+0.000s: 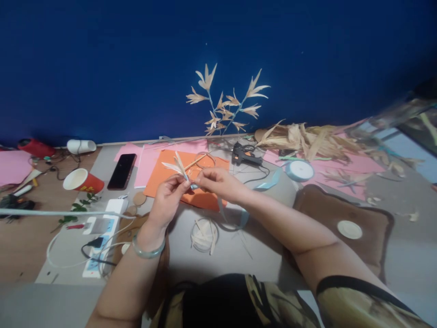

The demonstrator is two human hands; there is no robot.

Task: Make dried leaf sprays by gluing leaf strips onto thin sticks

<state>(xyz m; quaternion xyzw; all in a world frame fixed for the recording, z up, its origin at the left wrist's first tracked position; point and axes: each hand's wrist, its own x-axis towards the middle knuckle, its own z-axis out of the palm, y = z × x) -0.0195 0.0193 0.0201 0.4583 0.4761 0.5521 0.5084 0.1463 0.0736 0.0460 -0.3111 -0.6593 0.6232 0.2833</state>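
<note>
Above the orange sheet (159, 176), both grips at work on 1 pale husk flower (176, 165). Left grip (170, 193): thumb and fingers pinched closed on the flower's base, petals fanning up and away from me. Right grip (218, 182): fingertips pinched together just beside that base, apparently on blue tape (194, 186); exact contact too small to confirm.

Risk 1: if my left pinch slackens, petals could slip or splay. Risk 2: too hard a pinch could crack them; the husk looks dry. Risk 3: a length of tape seems to loop below my right forearm; a snag there could tug the flower askew.

Nearer my body, 1 round dish (216, 231) holds loose husk pieces; a dropped elbow or sleeve could scatter them over the gray surface (239, 259).

Beyond the right grip: glue gun (244, 156), cord trailing toward the tape roll (300, 170). If hot (cannot tell), a careless reach could burn me.

Far left: red cup (91, 183) near the power strip (109, 228); contents unseen, but a knock could spill any liquid that way.

Farthest out: 1 branch of similar flowers (223, 111) before the blue backdrop (136, 68).
</note>
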